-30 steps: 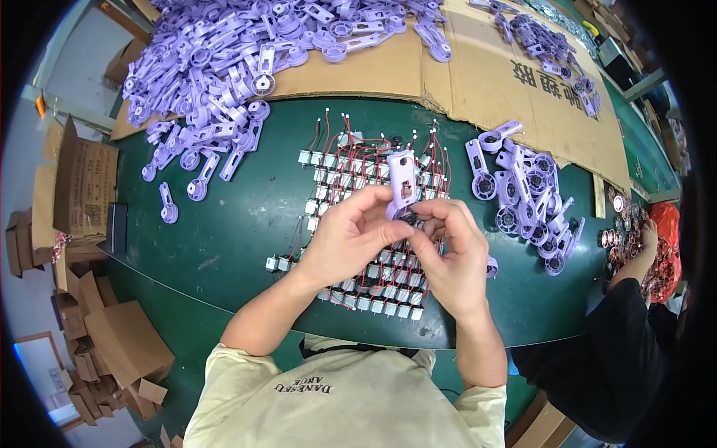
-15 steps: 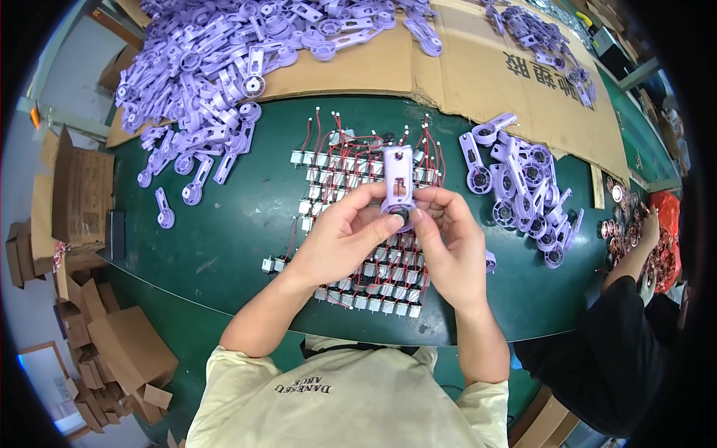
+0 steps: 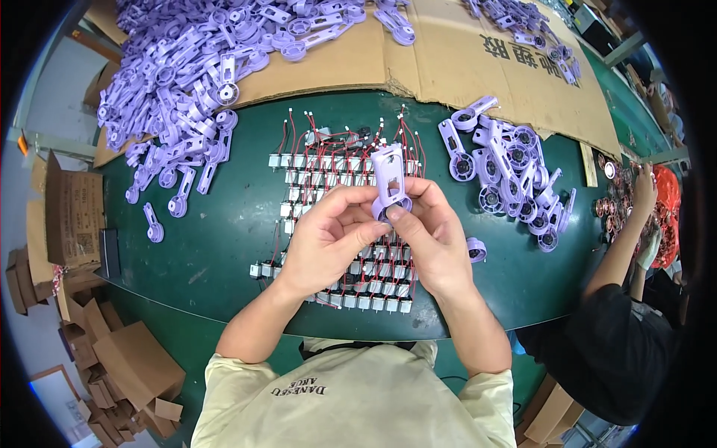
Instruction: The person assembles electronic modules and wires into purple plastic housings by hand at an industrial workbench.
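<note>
Between both hands, above the middle of the table, is a purple plastic housing (image 3: 389, 173) with a slotted handle pointing away from me and a round ring end toward me. My left hand (image 3: 326, 240) is closed on the ring's left side, its thumb close to the ring. From the right, my right hand (image 3: 431, 237) grips the same ring, its thumb pressed over the round end. That thumb hides much of whatever sits inside the ring. Under my hands lie rows of small silver motors (image 3: 377, 302) with red wires and white plugs.
A big heap of purple housings (image 3: 179, 82) covers the far left, partly on flattened cardboard (image 3: 441, 60). A smaller pile of housings with dark round centres (image 3: 515, 172) lies to the right. One housing (image 3: 476, 249) lies by my right wrist. A co-worker's arm (image 3: 624, 231) reaches at far right.
The housing has tilted slightly in my hands. My right thumb now presses over its round end, where my left thumb lay before. The whole view has shifted a little.
</note>
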### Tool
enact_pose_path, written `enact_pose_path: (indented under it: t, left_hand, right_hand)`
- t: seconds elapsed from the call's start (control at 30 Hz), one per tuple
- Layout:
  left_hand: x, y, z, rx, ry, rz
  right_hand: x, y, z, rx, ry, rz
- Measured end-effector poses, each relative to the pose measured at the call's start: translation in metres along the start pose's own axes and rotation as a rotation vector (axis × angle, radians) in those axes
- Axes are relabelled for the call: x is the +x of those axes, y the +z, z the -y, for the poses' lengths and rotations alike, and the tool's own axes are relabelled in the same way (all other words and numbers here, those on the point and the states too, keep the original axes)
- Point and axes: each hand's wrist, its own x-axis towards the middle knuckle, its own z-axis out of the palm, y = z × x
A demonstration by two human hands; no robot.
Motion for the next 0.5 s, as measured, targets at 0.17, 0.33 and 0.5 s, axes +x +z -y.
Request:
enact_pose_path:
  t: [0.17, 0.33, 0.5]
  left_hand:
    - [-0.002, 0.001, 0.01, 0.185, 0.175, 0.056]
    - [-0.001, 0.006, 0.006, -0.113, -0.011, -0.024]
    - [-0.001, 0.003, 0.014, 0.095, 0.179, 0.013]
  right_hand:
    - [-0.001, -0.005, -0.005, 0.068, -0.015, -0.016]
    - [0.002, -0.006, 0.004, 0.172, 0.053, 0.002]
    - [0.001, -0.003, -0.004, 0.138, -0.018, -0.017]
